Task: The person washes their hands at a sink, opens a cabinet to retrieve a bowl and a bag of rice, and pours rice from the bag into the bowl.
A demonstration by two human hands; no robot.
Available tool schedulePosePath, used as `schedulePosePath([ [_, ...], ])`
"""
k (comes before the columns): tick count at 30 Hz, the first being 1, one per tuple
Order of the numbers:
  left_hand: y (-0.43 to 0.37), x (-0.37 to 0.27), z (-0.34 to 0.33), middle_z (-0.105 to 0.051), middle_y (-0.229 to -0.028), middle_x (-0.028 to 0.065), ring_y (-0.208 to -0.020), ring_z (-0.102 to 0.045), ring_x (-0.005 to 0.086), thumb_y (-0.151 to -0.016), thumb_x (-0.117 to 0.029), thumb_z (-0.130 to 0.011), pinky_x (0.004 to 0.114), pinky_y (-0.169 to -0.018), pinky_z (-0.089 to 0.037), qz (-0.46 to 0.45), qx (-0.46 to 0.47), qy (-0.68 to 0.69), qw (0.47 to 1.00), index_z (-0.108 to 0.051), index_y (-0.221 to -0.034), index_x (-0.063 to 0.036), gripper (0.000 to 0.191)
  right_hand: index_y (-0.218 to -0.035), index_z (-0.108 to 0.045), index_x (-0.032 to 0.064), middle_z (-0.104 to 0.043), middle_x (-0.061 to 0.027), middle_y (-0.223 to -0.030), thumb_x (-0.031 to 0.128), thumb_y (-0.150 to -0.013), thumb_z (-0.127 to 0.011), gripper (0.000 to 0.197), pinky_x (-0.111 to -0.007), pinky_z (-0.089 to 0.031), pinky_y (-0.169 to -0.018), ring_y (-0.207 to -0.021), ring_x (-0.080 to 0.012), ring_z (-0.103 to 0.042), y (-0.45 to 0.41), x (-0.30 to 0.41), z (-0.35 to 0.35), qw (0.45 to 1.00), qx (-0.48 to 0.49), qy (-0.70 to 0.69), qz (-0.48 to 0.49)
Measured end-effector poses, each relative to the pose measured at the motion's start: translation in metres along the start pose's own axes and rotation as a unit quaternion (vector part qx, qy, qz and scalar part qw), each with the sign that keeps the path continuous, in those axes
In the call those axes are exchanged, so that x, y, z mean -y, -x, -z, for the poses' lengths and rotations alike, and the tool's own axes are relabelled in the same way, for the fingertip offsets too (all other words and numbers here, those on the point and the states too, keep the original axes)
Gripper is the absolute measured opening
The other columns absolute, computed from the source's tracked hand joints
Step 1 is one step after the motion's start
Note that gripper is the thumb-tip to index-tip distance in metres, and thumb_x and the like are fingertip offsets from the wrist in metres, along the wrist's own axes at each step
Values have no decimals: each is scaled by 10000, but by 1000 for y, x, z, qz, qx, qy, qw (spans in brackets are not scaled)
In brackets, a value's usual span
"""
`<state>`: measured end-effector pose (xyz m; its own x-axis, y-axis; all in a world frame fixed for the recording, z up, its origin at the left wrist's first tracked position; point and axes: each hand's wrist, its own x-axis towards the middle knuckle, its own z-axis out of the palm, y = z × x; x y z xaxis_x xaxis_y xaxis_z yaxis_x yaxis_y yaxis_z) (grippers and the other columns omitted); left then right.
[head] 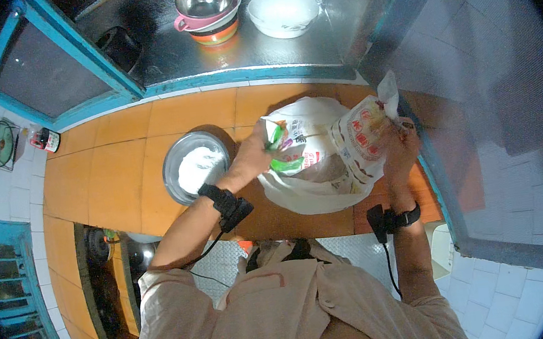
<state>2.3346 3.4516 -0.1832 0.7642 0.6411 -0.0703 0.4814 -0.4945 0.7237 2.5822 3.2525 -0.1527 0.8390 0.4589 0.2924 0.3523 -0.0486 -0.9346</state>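
Note:
My left hand (252,157) grips the left edge of a white plastic bag (299,191) with green and red print, lying on the orange tiled counter. My right hand (402,152) is closed around the upper part of a printed packet (359,142) with red writing, which stands tilted at the bag's right side. Its top end sticks up above my fingers, and some of those fingers are hidden. Left of my left wrist sits a round bowl (170,176) with white powder (201,170) in it.
Behind the counter (116,172), a blue-framed cabinet with an open screen door (58,58) holds stacked bowls (212,20) and a white bowl (284,12). A bottle (45,139) stands at the far left. A mesh screen panel (489,144) borders the right side.

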Motion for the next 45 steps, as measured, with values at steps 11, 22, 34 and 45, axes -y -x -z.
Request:
schedulePosePath([
  [11, -58, -80, 58, -602, -1017, 290, -726, -684, 372, -911, 5, -390, 445, -656, -613, 146, 93, 563, 808, -340, -1287, 73, 385, -1058, -553, 16, -625, -90, -954, 71, -865, -646, 221, -317, -478, -796, -863, -153, -584, 1, -16, 8, 989, 44, 137, 47],
  [22, -59, -83, 52, -625, -1065, 250, -833, -690, 338, -948, -42, -408, 449, -763, -588, 121, 107, 583, 796, -376, -1277, 34, 339, -1053, -571, 36, -607, -164, -970, 221, -820, -648, 308, -465, -475, -812, -903, -388, -592, 45, 43, -44, 928, 287, 193, 139],
  [34, -51, -106, 52, -642, -1050, 160, -858, -675, 254, -930, -34, -490, 387, -761, -584, 92, 67, 547, 829, -510, -1138, 28, 218, -1267, -447, 82, -527, -168, -1169, 209, -822, -610, 490, -408, -469, -893, -1116, -335, -531, 131, -8, -80, 787, 537, 261, 156],
  [45, -23, -220, 188, -659, -824, 88, -688, -619, 130, -874, -102, -583, 229, -680, -497, -199, 154, 480, 840, -620, -963, 39, 170, -1283, -509, 36, -506, -188, -1308, 238, -880, -617, 464, -423, -440, -977, -1138, -367, -527, 99, -23, -60, 830, 546, -107, -30],
])
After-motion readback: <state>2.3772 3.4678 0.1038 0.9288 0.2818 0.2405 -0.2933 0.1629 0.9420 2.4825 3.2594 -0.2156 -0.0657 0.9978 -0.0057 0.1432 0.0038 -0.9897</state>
